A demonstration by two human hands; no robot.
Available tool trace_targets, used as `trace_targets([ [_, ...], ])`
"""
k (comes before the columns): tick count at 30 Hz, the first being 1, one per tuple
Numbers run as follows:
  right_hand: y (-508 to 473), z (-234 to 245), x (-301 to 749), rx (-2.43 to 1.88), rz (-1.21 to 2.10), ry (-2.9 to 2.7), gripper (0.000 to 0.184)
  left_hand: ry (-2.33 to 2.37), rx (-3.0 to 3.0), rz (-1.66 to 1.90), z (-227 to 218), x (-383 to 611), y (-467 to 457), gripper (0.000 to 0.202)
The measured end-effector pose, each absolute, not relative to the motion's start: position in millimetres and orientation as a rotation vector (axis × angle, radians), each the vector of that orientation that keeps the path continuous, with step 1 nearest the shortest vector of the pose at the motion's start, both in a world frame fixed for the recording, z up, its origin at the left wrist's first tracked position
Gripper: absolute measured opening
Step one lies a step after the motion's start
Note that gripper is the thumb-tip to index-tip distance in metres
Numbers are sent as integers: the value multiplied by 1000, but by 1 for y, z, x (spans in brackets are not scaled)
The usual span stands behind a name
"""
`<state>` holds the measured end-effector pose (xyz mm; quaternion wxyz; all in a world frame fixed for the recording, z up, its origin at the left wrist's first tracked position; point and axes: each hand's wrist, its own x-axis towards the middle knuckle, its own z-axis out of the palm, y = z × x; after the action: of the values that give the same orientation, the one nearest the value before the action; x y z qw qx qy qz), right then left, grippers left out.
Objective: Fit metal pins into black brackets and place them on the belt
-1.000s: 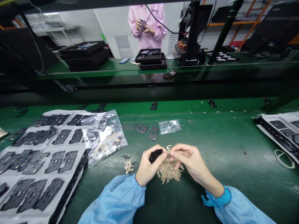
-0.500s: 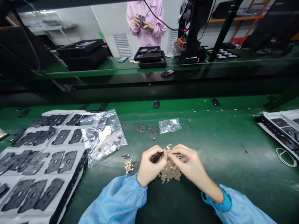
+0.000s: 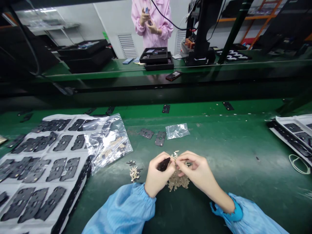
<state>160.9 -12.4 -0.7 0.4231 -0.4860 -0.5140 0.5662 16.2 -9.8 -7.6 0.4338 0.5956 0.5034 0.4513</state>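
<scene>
**Pinching a black part [image 3: 163, 164] over a heap of beige pieces [image 3: 177, 182]**

Clenching the black part between thumb and fingers of the left hand [image 3: 158, 177], its tip angled toward the right hand [image 3: 197, 169]. Closing the right hand's fingertips [image 3: 182, 161] against that tip, with anything held there too small to tell. Holding both hands directly above the heap, which is lying on the green workbench [image 3: 219, 139]. Showing blue sleeves [image 3: 122, 208] gathered at both wrists.

Finding a smaller pile of beige pieces [image 3: 134, 174] just left of the left hand. Noting two black plates [image 3: 147, 133] and a clear plastic bag [image 3: 177, 131] beyond the hands. Recording a bag of beige pieces [image 3: 108, 144] lying partly over a white tray [image 3: 50, 117] of black plates at left. Logging a rubber band [image 3: 297, 164] and a second white tray [image 3: 294, 120] at right.

Observing, across a far bench [image 3: 102, 69], a co-worker in a pink smock [image 3: 151, 22] holding a small item in both hands, behind a stacked black tray [image 3: 157, 60] and a phone [image 3: 173, 75].
</scene>
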Motion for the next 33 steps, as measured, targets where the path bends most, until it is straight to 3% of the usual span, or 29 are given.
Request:
trace_targets([
  [4,-11,-2,161,-1223,1439,-1244,14,1252,1475,1101,-8,16,-10,12],
  [10,-4,-7,173,-1291,1188,-1511,11,1318,1270,1082,-14,10,-5,10],
  [15,2,-7,186,-1181,1092,-2075,35,1341,1214,1074,-19,6,-2,11],
  [18,4,-7,189,-1254,1023,-2091,30,1335,1229,1072,-21,7,-2,11],
  [27,7,-11,184,-1323,1341,-1685,10,1288,1267,1039,-18,10,-3,11],
  [33,6,-4,176,-1246,1575,-1382,25,1271,1341,1013,-13,12,-4,11],
])
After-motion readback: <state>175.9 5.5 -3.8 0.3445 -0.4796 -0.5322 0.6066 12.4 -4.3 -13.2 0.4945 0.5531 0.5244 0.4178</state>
